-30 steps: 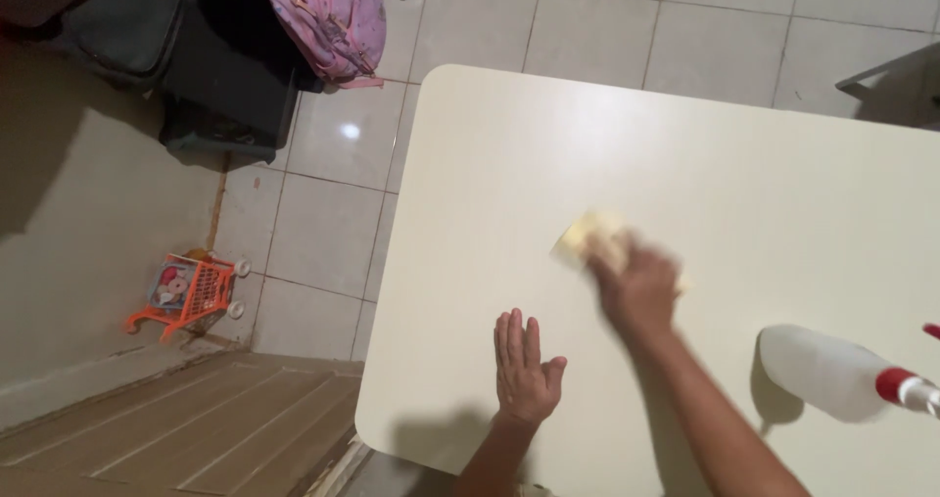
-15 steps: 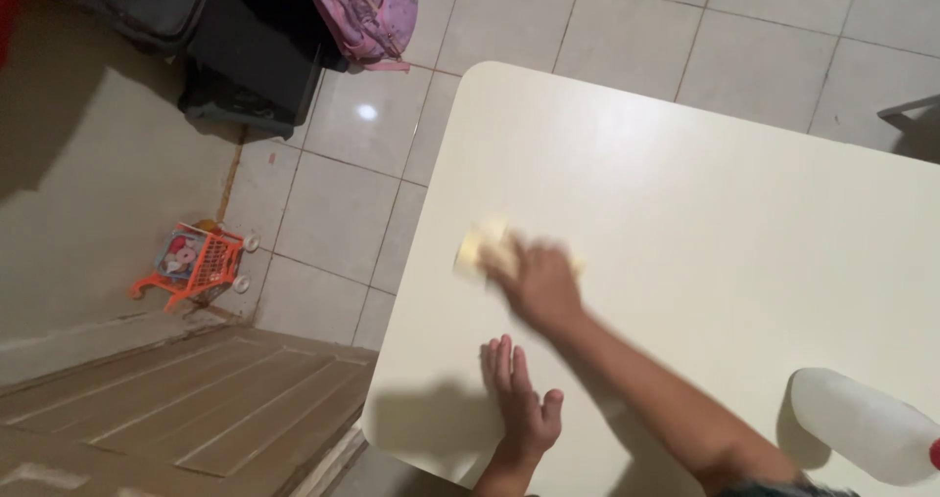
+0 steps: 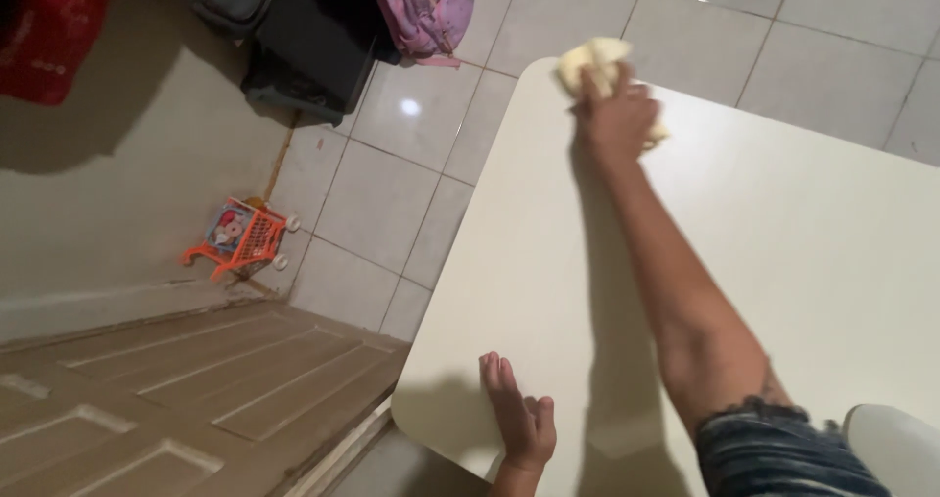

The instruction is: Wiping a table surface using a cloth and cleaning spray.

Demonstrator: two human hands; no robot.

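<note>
My right hand (image 3: 617, 115) is stretched out to the far left corner of a cream table (image 3: 783, 252), pressing a pale yellow cloth (image 3: 592, 61) onto the tabletop there. The cloth bunches out past my fingers at the table's edge. My left hand (image 3: 517, 419) lies flat, palm down, fingers together, on the near left corner of the table and holds nothing. A white plastic bottle (image 3: 901, 453) lies on the table at the lower right, partly hidden behind my sleeve.
Tiled floor surrounds the table. A small orange toy cart (image 3: 240, 237) stands by the wall at left. A pink backpack (image 3: 426, 7) and dark bags (image 3: 294, 37) sit at the top. A wooden door (image 3: 166, 399) lies at lower left.
My right hand has swept the cloth from the table's left middle up to the far left corner. The left hand stayed flat on the near corner. The camera view shifted right.
</note>
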